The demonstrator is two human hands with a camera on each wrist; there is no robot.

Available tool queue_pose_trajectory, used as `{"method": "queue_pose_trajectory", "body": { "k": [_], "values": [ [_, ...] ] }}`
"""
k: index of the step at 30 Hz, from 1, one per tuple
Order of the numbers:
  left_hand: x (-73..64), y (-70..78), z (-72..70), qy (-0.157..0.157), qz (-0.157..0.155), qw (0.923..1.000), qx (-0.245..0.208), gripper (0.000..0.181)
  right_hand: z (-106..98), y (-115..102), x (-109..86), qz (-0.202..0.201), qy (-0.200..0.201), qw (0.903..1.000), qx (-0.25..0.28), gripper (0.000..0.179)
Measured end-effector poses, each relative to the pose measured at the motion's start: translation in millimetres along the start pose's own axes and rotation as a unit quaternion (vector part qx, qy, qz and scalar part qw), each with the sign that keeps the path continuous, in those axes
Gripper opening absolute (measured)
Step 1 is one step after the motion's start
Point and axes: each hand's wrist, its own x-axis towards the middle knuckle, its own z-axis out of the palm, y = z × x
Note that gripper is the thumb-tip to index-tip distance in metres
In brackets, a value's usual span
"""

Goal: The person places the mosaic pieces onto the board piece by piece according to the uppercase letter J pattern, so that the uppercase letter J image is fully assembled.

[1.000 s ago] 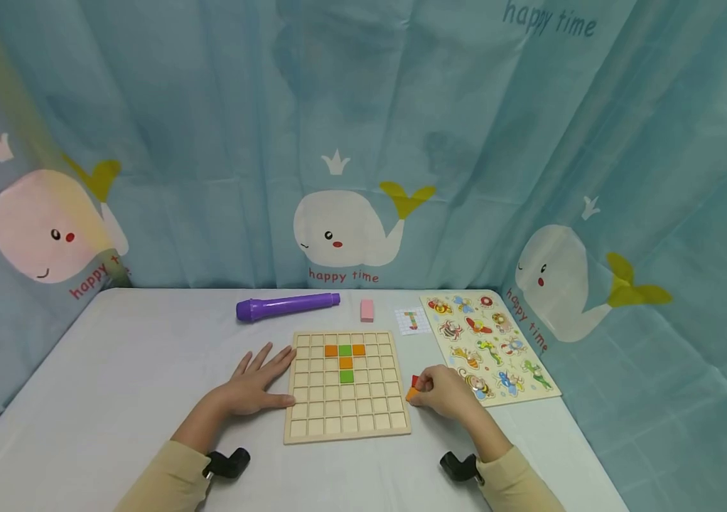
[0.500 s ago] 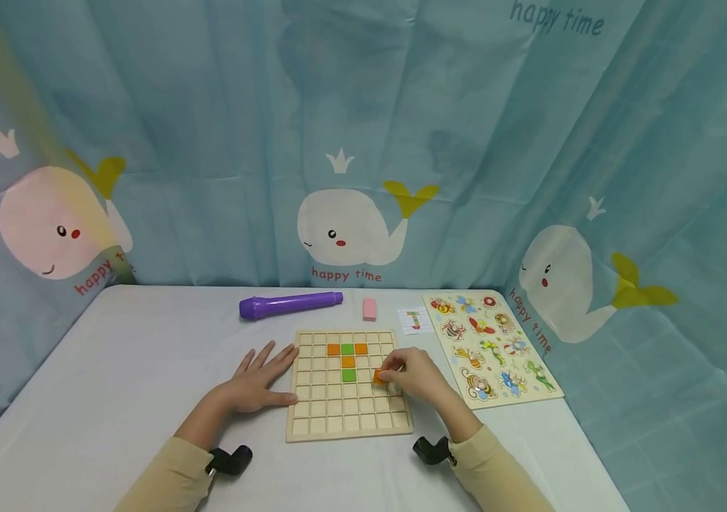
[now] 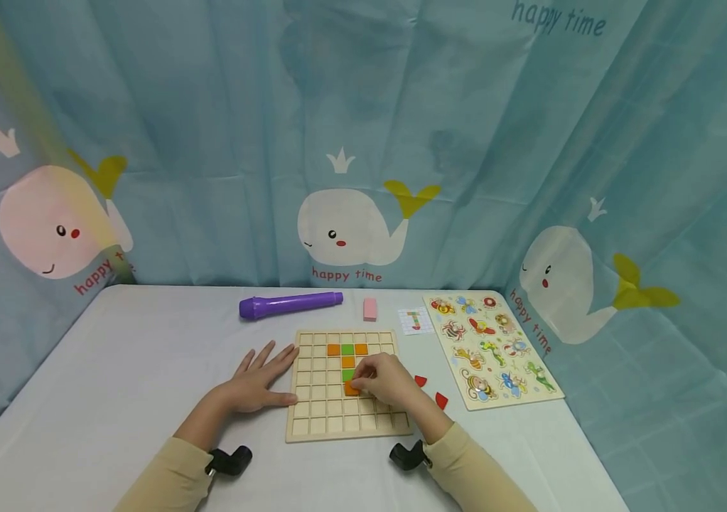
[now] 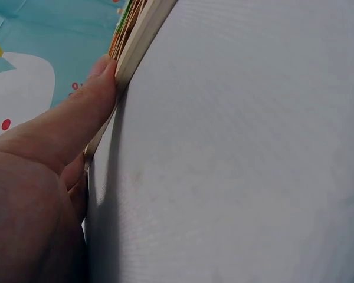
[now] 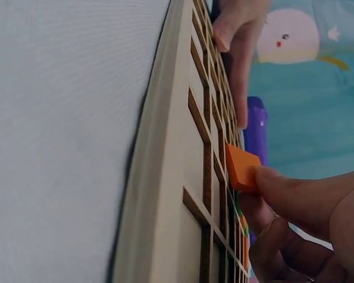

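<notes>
A wooden grid board [image 3: 318,424] lies on the white table, with orange and green square tiles set in its cells in a T shape. My right hand [image 3: 384,378] pinches an orange square tile [image 5: 243,168] between thumb and fingers. In the head view that tile overlaps the cell just below the lower green tile [image 3: 347,374]; in the right wrist view it is tilted at the grid's surface. Fingers spread, my left hand [image 3: 254,384] rests at the board's left edge, its thumb [image 4: 94,94] against the side.
Two red rounded pieces, one [image 3: 421,381] farther back and another [image 3: 441,400] nearer, lie right of the board. Behind are a purple microphone-shaped tube [image 3: 291,305], a pink block [image 3: 370,309] and a pattern card [image 3: 415,321]. An insect puzzle board [image 3: 494,348] lies at the right.
My right hand has carried the orange tile from beside the board leftward to below the lower green tile, uncovering the red pieces. My left hand stays at the board's edge.
</notes>
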Motion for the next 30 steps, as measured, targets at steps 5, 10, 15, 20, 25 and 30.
{"method": "queue_pose_trajectory", "body": {
  "k": [5,10,15,20,25,30],
  "values": [
    [0.2,-0.9,0.7,-0.001,-0.006,1.0000,0.002,0.104,5,-1,0.4,-0.001,0.003,0.9999,-0.010,0.011],
    [-0.6,0.4,0.0,0.002,0.002,1.0000,0.000,0.103,9,-2,-0.6,-0.008,0.010,0.9986,-0.052,0.013],
    [-1.4,3.2,-1.5,0.007,0.006,0.9999,-0.005,0.102,9,-3,-2.2,-0.010,0.015,0.9975,-0.068,0.012],
    [-1.6,4.1,-2.2,0.006,0.006,0.9999,-0.005,0.102,-1,-3,-8.3,-0.006,0.023,0.9983,-0.054,0.009],
    [-0.7,1.9,-1.0,0.008,0.005,0.9999,-0.006,0.102,-17,-1,-17.4,0.007,0.038,0.9983,-0.044,0.006],
    [-0.2,0.5,0.5,0.007,0.002,1.0000,-0.005,0.103,-27,14,-26.2,0.020,0.055,0.9974,-0.043,0.006]
  ]
}}
